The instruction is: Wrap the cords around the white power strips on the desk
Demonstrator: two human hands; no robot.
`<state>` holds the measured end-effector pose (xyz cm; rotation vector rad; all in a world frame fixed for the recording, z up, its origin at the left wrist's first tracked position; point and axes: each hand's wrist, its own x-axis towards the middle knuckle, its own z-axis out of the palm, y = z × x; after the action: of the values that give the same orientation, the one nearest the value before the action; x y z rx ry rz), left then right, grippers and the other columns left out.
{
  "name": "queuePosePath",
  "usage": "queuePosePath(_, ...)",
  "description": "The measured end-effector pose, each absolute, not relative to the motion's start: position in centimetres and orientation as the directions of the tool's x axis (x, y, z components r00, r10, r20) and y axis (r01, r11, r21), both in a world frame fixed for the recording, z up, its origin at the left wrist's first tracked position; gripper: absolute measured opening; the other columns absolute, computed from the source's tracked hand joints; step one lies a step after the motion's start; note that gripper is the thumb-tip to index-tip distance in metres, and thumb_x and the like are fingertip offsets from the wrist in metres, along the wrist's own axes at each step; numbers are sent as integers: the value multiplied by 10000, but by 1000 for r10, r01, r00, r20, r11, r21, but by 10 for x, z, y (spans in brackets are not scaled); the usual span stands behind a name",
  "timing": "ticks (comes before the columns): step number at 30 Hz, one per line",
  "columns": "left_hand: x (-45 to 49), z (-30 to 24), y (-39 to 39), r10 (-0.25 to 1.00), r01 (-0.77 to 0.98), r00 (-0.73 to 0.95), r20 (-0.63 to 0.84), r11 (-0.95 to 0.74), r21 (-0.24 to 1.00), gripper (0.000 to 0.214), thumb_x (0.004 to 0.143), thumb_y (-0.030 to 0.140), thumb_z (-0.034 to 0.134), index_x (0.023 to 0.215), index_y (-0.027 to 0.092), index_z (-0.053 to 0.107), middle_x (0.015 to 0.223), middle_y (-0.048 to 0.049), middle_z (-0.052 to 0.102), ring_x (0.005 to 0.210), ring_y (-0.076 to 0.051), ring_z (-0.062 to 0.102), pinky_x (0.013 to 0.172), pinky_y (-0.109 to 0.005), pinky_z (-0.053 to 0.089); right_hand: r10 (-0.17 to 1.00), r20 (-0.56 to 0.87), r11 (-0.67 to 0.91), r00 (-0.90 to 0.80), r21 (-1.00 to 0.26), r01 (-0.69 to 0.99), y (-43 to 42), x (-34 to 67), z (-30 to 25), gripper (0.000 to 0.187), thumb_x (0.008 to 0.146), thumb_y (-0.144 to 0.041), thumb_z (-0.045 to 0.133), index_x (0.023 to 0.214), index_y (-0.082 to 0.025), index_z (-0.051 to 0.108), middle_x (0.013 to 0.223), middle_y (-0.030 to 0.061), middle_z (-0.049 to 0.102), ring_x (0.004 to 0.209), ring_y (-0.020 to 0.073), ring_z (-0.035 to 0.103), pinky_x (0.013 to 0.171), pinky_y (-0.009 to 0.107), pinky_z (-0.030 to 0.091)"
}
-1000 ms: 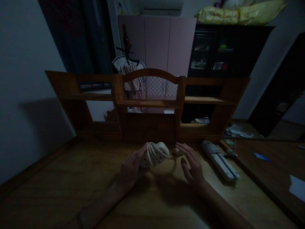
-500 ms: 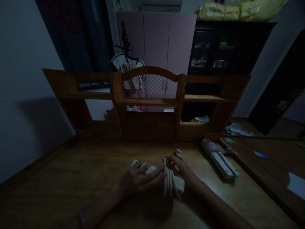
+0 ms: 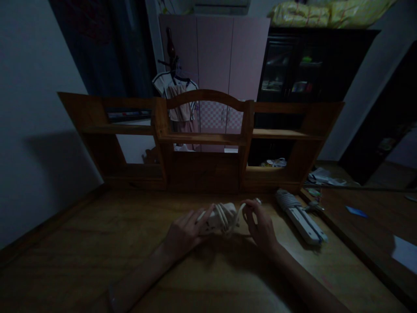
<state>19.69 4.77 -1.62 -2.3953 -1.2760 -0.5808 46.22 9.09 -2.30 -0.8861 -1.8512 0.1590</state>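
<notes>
My left hand [image 3: 186, 230] is wrapped round one end of a white power strip [image 3: 211, 222] just over the wooden desk. Several turns of its pale cord [image 3: 223, 217] circle the strip's other end. A loose length of that cord bends across to my right hand [image 3: 260, 224], which pinches it between thumb and fingers. The white plug [image 3: 258, 201] pokes out just beyond those fingertips. Right of my right hand, apart from it, lies a second power strip [image 3: 301, 221] with a grey cord wound about its far end.
A wooden shelf unit [image 3: 203, 139] runs along the back of the desk [image 3: 97, 243]. To the right, a lower brown surface holds a blue card [image 3: 356, 211] and a white sheet of paper [image 3: 405, 252]. A wall [image 3: 39, 174] borders the left side.
The power strip has turned, its cord-wrapped end swinging up and away from me. My right hand has moved right, drawing a length of cord off the strip.
</notes>
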Motion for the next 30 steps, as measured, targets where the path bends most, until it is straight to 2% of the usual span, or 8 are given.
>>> queuePosePath(4,195,-17,54,804,933,184,565,-323,156,862,778,437,660,1475,261,184,1256,-71,575,1005,-248,606,823,-327,481,616,760,736,-207,-462,494,89,461,-18,183,962,-204,438,1124,-212,522,958,50,575,819,170,558,738,294,435)
queuePosePath(7,192,-19,60,834,930,-44,550,-167,327,793,784,444,638,1451,267,247,1260,-70,579,967,-257,635,777,-322,495,614,740,755,-274,-451,476,88,457,-16,208,958,-191,444,1151,-211,518,942,47,567,804,164,551,735,293,436)
queuePosePath(9,189,-21,63,834,903,-122,538,-132,410,754,792,462,625,1434,261,283,1248,-77,589,981,-261,639,768,-316,500,617,709,765,-340,-441,469,86,454,-14,250,961,-194,432,1197,-217,511,974,56,566,822,166,554,745,298,440)
queuePosePath(12,186,-22,66,820,854,-159,549,-164,493,756,787,456,639,1427,252,294,1242,-96,595,1016,-271,634,765,-322,512,627,645,770,-436,-429,473,81,451,-12,324,966,-223,432,1286,-238,479,1058,74,563,892,180,568,768,308,452)
queuePosePath(16,186,-20,64,808,806,-160,566,-224,548,765,783,436,655,1432,268,286,1250,-108,589,1004,-284,642,760,-362,532,630,608,769,-483,-401,497,81,451,-15,302,977,-231,410,1260,-255,514,1096,82,569,921,189,585,779,312,471)
queuePosePath(22,193,-12,55,771,731,-133,623,-349,587,823,777,377,669,1456,287,213,1349,-99,505,1109,-271,590,853,-391,528,590,591,792,-550,-288,539,85,453,-25,309,949,-143,411,1232,-219,510,1104,102,572,918,207,583,770,321,482)
queuePosePath(26,195,-6,48,728,730,-60,683,-435,528,858,769,346,669,1466,252,177,1436,-109,391,1247,-273,471,986,-429,451,593,550,789,-588,-253,559,83,450,-25,329,924,-122,417,1240,-185,481,1155,116,559,975,229,566,812,355,481)
queuePosePath(30,197,-4,44,649,763,54,759,-517,388,860,772,322,656,1468,202,166,1461,-137,334,1309,-281,388,995,-435,445,582,566,792,-584,-231,565,76,449,-19,408,895,-92,398,1295,-162,438,1262,140,507,1090,245,523,894,396,460)
